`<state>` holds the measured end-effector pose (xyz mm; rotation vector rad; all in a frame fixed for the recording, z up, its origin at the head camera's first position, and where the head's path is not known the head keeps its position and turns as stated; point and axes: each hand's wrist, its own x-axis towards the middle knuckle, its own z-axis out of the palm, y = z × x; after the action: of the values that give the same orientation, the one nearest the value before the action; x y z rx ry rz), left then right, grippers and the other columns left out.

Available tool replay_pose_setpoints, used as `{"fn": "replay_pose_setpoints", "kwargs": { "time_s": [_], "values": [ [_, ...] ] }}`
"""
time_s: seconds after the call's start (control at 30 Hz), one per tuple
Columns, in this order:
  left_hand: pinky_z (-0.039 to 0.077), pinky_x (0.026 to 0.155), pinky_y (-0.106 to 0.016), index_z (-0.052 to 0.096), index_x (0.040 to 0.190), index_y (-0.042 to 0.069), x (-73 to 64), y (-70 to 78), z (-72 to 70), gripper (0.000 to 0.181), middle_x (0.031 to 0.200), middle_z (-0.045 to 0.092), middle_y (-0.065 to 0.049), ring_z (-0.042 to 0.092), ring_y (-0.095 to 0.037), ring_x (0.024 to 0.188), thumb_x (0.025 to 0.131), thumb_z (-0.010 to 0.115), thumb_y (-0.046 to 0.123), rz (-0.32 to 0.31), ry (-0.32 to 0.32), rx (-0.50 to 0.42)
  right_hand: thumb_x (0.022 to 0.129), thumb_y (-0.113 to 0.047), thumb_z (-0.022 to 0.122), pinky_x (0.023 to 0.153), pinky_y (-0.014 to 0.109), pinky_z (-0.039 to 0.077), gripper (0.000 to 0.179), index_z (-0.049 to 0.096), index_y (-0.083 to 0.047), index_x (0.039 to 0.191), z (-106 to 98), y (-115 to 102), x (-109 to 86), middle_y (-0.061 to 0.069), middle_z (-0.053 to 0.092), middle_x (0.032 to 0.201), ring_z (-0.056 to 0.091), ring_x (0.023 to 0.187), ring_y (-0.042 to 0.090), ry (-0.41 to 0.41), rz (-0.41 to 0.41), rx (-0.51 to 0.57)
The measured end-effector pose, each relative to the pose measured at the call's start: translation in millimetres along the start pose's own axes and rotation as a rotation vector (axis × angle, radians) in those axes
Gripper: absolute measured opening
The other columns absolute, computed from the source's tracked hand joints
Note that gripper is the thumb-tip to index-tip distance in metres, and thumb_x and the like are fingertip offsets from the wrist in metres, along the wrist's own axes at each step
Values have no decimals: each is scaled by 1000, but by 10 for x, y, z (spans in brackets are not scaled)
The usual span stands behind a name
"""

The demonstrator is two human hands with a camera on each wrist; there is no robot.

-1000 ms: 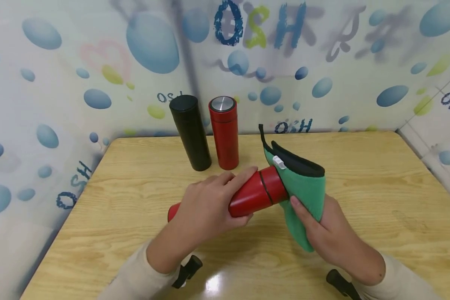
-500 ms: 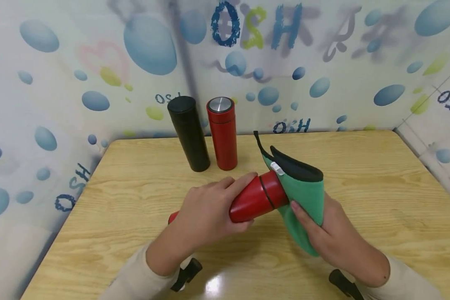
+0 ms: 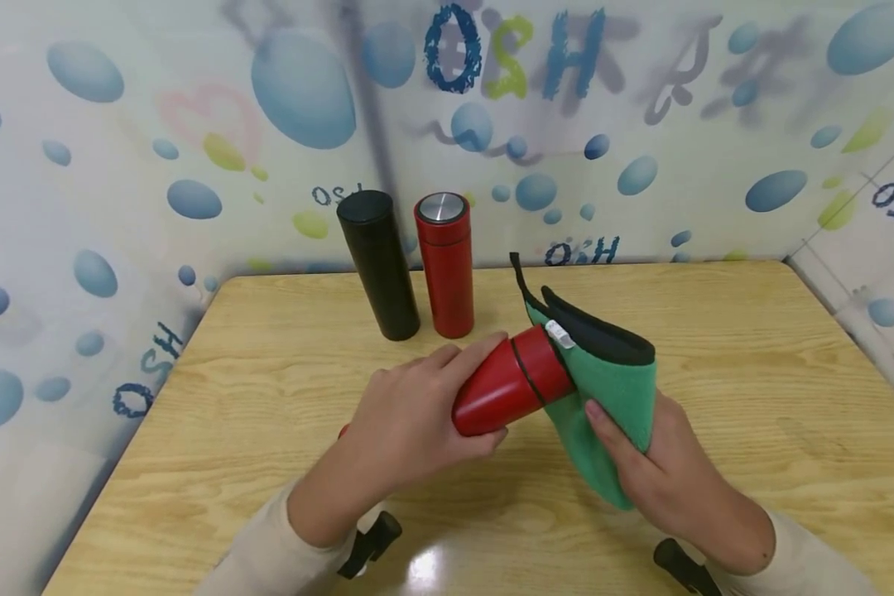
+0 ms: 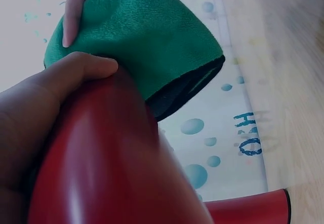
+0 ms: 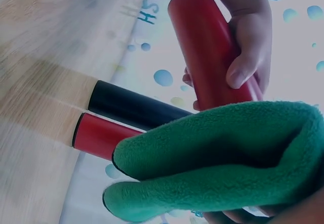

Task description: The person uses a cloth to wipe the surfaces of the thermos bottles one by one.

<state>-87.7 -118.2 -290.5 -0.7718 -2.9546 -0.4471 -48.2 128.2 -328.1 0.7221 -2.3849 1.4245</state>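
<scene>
A red thermos bottle [image 3: 502, 387] lies tilted in my left hand [image 3: 410, 414], whose fingers and thumb wrap round its body. Its banded lid end, up and to the right, meets a folded green cloth [image 3: 611, 406] with black edging, a black loop and a white tag. My right hand [image 3: 674, 463] grips that cloth, thumb on the near side, fingers behind it. In the right wrist view the folded cloth [image 5: 212, 158] covers the bottle's end, and the left thumb [image 5: 243, 72] lies along the bottle. The lid's end face is hidden by the cloth.
Behind the hands, a black bottle [image 3: 380, 265] and a second red bottle [image 3: 445, 265] with a silver-topped lid stand upright side by side on the wooden table [image 3: 752, 356]. A patterned wall covering [image 3: 268, 215] rises behind the table's far edge.
The cloth and right hand have shifted slightly right and down against the bottle's lid end. My left hand keeps its grip on the bottle. The standing bottles have not moved.
</scene>
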Motion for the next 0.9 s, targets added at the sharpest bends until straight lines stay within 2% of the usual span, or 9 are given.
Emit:
{"fn": "replay_pose_setpoints", "kwargs": {
  "time_s": [0.1,0.3,0.47,0.63,0.77,0.9],
  "values": [
    [54,64,-28,41,147,36,19,5,14,87,108,67,3,63,-12,83,72,83,49,-6,-22,-1,96,9,51,83,14,51,53,47,-12,145,5,9,-11,5,65,118,62,91,6,9,-18,20],
    [55,66,-28,40,148,37,21,13,23,87,111,67,2,64,-13,87,73,83,50,5,-78,-16,95,9,52,75,16,51,49,50,-12,140,14,22,-9,2,63,106,60,80,6,17,-26,19],
    [55,67,-28,40,149,38,11,10,9,88,114,67,3,64,-13,88,73,82,52,50,-36,4,96,7,52,80,13,50,49,51,-11,141,9,11,4,5,65,114,60,86,7,56,1,2],
    [56,67,-28,40,148,38,-7,7,8,88,114,67,3,64,-13,89,73,83,51,39,-19,-6,99,3,50,79,17,54,42,52,-11,139,8,-8,-8,6,66,115,63,89,7,32,74,5],
    [56,67,-29,40,148,37,9,7,21,88,111,67,3,64,-13,87,72,83,51,10,-22,-6,98,6,51,77,18,54,44,52,-10,139,14,-1,-14,4,66,113,63,88,7,36,39,16],
    [56,66,-31,40,148,35,32,5,57,89,111,67,2,64,-14,87,73,83,50,-3,-64,-6,93,10,55,78,14,51,53,50,-12,141,25,12,-23,1,64,115,60,87,6,56,-5,3]
  ]
}}
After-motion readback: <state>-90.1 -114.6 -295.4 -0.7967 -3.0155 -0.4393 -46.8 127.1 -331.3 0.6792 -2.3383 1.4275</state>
